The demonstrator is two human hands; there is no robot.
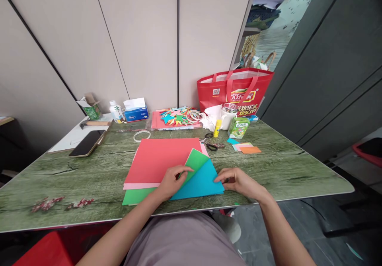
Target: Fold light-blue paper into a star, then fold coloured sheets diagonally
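A stack of coloured paper lies on the green table (74,178) in front of me: a red sheet (161,158) on top, pink and green sheets under it. A blue sheet (203,182) lies folded on the stack's near right corner, with a green flap (195,160) turned up beside it. My left hand (173,180) presses on the blue and green paper, fingers curled and pinching the green flap's edge. My right hand (238,182) grips the blue sheet's right corner with its fingertips.
Scissors (210,144), a glue stick (217,128), a green box (238,127) and small paper squares (246,148) lie behind the stack. Cut paper shapes (176,116), a tissue box (135,112), a phone (88,143) and a red bag (235,88) stand farther back.
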